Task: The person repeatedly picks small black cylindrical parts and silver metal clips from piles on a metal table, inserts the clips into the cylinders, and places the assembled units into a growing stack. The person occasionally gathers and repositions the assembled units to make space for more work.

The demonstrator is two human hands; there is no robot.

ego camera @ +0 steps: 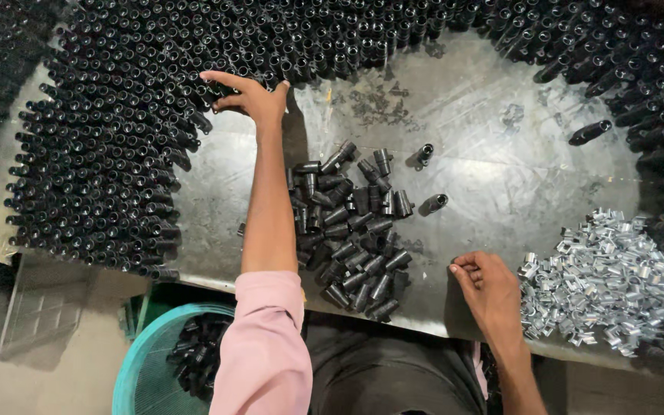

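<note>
A grey metal desk [501, 154] fills the frame, ringed by upright black tubes [101, 154] at upper left. The left hand [249, 98] reaches far up, fingers spread, touching those standing rows. The right hand [489, 290] rests low, fingers curled together; whether it holds anything I cannot tell. Loose black tubes [351, 230] lie between the hands; silver clips [605, 280] lie just right

A teal basket [134, 361] holding what look like black tubes

Bright light falls from above and glares white off the metal desk [501, 169] at centre right. Far corners darken, edges bow outward, and arm shadows look soft.
</note>
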